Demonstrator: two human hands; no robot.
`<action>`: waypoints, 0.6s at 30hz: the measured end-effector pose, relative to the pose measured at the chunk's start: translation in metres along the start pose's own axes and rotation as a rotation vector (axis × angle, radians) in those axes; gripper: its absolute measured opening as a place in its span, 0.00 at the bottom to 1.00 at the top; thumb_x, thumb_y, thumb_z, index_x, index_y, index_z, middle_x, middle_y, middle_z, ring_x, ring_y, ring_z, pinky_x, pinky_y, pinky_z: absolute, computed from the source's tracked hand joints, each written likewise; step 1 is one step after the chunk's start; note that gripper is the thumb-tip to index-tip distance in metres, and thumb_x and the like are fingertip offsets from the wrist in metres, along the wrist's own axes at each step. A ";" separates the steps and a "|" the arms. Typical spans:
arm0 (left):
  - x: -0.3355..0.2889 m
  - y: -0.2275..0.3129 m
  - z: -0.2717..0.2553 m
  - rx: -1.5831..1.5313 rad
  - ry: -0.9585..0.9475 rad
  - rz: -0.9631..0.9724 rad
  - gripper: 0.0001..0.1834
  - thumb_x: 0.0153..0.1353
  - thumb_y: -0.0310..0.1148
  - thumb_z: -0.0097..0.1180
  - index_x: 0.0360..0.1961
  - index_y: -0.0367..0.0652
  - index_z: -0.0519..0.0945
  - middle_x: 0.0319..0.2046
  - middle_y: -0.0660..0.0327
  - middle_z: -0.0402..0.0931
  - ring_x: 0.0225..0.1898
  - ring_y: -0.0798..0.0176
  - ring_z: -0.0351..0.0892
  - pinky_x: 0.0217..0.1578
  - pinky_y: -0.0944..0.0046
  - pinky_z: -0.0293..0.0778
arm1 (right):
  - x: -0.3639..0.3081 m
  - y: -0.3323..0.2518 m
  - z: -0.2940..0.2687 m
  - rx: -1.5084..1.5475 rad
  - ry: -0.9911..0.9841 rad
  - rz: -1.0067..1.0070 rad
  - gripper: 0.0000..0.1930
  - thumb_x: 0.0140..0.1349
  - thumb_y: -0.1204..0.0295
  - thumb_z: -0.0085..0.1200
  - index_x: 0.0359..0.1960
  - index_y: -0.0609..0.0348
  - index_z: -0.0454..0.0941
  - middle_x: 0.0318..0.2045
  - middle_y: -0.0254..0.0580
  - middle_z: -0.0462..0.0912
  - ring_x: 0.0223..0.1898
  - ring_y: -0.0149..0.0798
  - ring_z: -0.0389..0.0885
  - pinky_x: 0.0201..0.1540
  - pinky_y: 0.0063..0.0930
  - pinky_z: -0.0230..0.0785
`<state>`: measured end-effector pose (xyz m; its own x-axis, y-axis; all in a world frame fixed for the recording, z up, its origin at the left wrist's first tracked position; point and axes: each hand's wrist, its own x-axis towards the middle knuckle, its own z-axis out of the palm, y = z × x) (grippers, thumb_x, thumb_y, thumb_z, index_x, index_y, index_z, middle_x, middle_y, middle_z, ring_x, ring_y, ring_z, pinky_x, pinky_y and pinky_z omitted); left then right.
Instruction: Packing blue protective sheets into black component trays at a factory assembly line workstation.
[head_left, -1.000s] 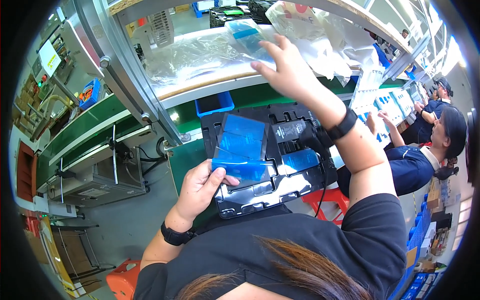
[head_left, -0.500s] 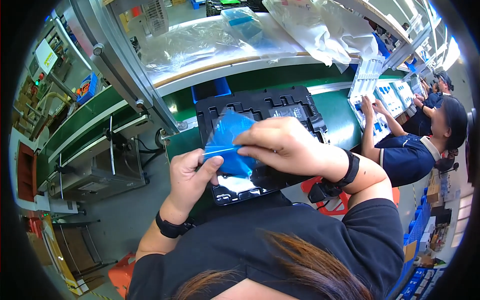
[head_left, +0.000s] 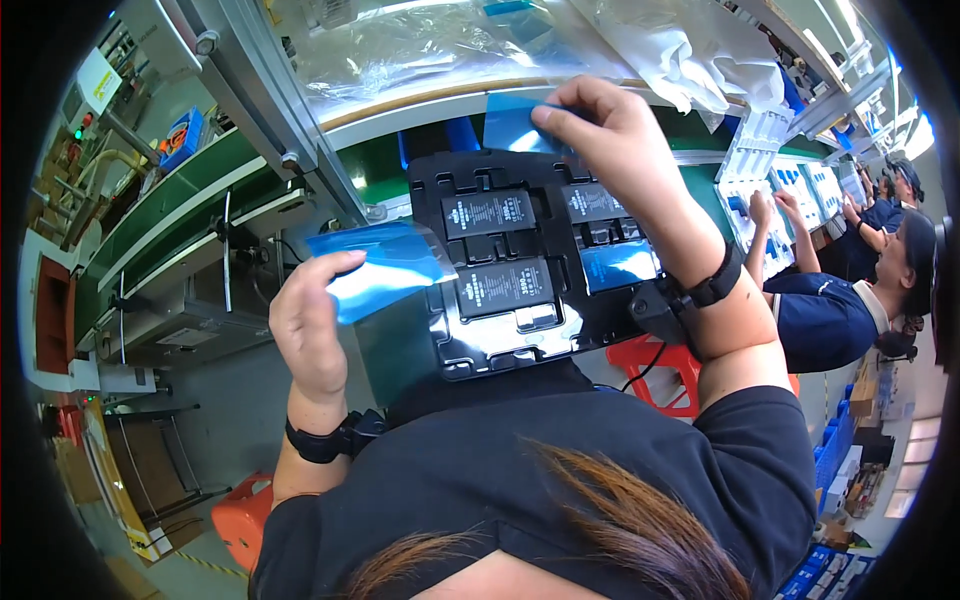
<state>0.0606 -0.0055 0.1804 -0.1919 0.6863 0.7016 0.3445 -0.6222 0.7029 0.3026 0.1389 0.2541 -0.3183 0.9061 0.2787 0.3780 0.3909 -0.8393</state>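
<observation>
A black moulded tray (head_left: 520, 330) lies in front of me with flat black battery-like packs (head_left: 490, 213) in its pockets; one pack (head_left: 618, 265) carries blue film. My left hand (head_left: 310, 325) pinches a stack of peeled blue film sheets (head_left: 385, 268) left of the tray. My right hand (head_left: 610, 130) is raised over the tray's far edge, fingers closed on another blue film sheet (head_left: 512, 125). Both wrists wear black straps.
A green conveyor belt (head_left: 150, 220) runs left behind a metal frame post (head_left: 290, 130). Clear plastic bags (head_left: 420, 45) lie on the shelf beyond. To the right, other people (head_left: 850, 300) in dark blue work at white trays (head_left: 770, 170). Orange stools (head_left: 240, 520) stand below.
My right hand lifted from the tray middle to the far edge, pulling a blue film away. My left hand moved left with its film stack, uncovering the packs.
</observation>
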 end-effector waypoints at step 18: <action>-0.013 -0.002 -0.001 -0.024 -0.003 -0.378 0.07 0.56 0.21 0.50 0.35 0.34 0.78 0.31 0.62 0.77 0.28 0.76 0.70 0.30 0.77 0.65 | -0.010 0.019 0.046 -0.235 -0.318 0.089 0.12 0.52 0.67 0.56 0.29 0.67 0.78 0.21 0.43 0.78 0.25 0.29 0.73 0.32 0.24 0.66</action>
<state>0.0614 -0.0131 0.1701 -0.2989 0.8700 0.3921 0.2279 -0.3339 0.9147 0.2732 0.1302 0.2144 -0.5144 0.8573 0.0201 0.5930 0.3725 -0.7139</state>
